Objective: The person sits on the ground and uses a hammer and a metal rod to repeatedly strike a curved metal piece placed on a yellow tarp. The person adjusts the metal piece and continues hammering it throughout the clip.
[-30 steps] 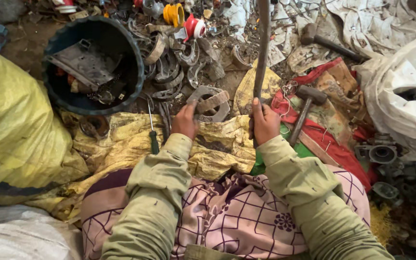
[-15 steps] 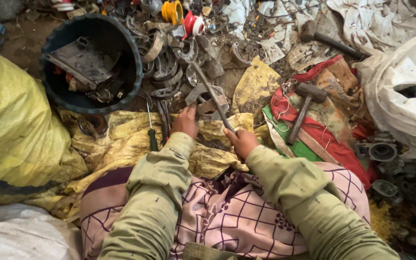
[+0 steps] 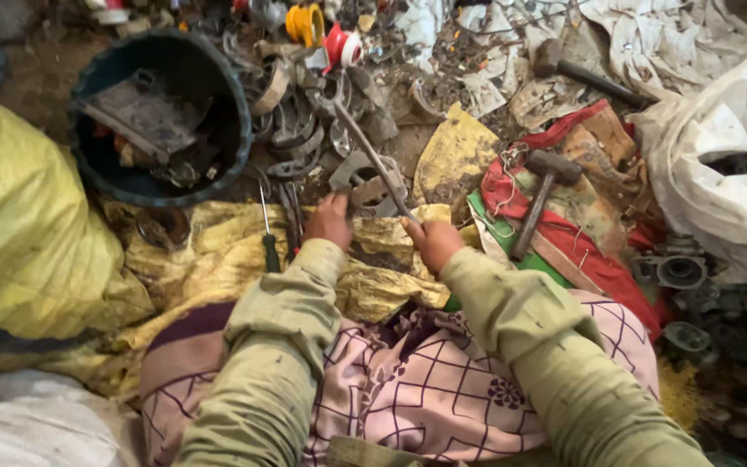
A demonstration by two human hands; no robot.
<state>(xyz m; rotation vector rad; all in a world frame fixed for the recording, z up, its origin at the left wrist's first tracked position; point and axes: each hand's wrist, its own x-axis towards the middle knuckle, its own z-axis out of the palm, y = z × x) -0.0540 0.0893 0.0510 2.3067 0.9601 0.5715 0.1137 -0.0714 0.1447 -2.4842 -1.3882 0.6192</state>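
My right hand grips the near end of a long thin metal rod that slants up and to the left over a pile of scrap. My left hand rests on a grey, ring-shaped metal part lying on the ground, and the rod crosses over this part. Both arms wear olive-green sleeves, and a pink patterned cloth covers my lap. A green-handled screwdriver lies just left of my left hand.
A dark round tub holding metal scrap sits at upper left. A hammer lies on red and green cloth to the right, another hammer farther back. A white sack is at right, a yellow sack at left.
The rod stood nearly upright a second ago; my right hand has swung it down and left so it now slants low over the ring-shaped part. My left hand stayed on that part.
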